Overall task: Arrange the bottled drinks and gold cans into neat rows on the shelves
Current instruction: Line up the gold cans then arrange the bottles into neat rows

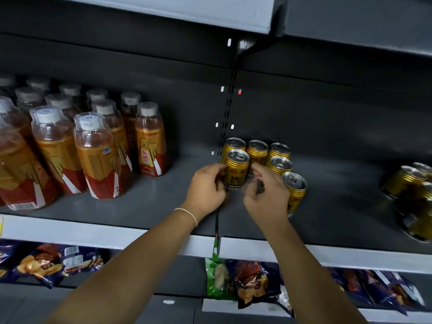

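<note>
Gold can (236,170) upright in left hand (205,190) grip, right hand (266,197) beside

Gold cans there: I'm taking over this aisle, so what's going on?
A person is lining up gold cans on the shelf. Their left hand grips one can at the front-left of a small cluster. The right hand hovers beside it, fingers curled, and whether it holds anything is unclear. The bottles already stand in rows to the left.
</note>
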`<state>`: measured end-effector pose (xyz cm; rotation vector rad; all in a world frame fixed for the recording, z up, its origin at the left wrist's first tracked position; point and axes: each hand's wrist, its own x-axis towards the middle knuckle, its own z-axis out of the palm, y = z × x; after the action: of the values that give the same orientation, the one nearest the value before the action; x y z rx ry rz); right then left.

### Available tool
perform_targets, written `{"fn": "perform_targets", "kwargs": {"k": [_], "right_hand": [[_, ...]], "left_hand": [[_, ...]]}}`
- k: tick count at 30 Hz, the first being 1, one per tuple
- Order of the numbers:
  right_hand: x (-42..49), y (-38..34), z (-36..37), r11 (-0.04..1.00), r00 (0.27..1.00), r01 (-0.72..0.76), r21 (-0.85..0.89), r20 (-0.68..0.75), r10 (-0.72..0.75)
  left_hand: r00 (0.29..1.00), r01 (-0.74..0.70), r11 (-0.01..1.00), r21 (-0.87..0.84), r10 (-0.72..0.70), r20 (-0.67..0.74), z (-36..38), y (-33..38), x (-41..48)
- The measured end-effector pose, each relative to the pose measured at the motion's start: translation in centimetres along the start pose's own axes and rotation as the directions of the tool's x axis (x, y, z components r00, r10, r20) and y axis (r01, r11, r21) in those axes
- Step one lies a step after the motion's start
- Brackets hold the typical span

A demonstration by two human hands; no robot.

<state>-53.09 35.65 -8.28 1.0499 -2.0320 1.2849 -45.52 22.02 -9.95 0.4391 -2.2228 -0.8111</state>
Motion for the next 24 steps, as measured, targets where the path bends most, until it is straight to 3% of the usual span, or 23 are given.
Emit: {"fn": "perform_targets", "kwargs": {"k": [2,4,8,11,15,17,24], "right_hand": [[0.5,0.2,-2.0,0.993,0.985,0.103,-0.063,-0.132,-0.110],[1.1,0.9,-3.9,0.987,0.989,0.075,-0.143,-0.116,-0.092],[1.4,3.1,-5.8,0.937,0.964,-0.212,-0.278,0.100,0.248],[1.0,4.0,-6.3,0.903,0.893,-0.383,-0.194,0.172,0.415],[0.8,4.1,-6.7,0.888,0.875,-0.443,-0.119,0.157,0.458],[1.1,3.8,-6.7,0.862,0.837,-0.504,-0.053,0.217,0.503],[1.2,2.7,-4.7,0.792,0.781,-0.579,0.194,0.410,0.471]], "left_hand": [[0.995,-0.083,0.996,0.030,0.081,0.052,0.1,1.0,-0.2],[0.984,-0.146,0.989,0.013,0.144,0.102,0.5,2.3,-0.5],[0.966,-0.199,0.979,-0.050,0.204,0.158,1.7,4.5,-0.9],[0.953,-0.199,0.977,-0.075,0.211,0.218,2.2,5.5,-0.9],[0.940,-0.176,0.980,-0.088,0.194,0.281,2.2,5.9,-0.9],[0.933,-0.156,0.980,-0.126,0.188,0.305,1.9,5.6,-1.1],[0.885,0.160,0.943,-0.292,-0.005,0.466,-0.7,3.4,-1.4]]}}
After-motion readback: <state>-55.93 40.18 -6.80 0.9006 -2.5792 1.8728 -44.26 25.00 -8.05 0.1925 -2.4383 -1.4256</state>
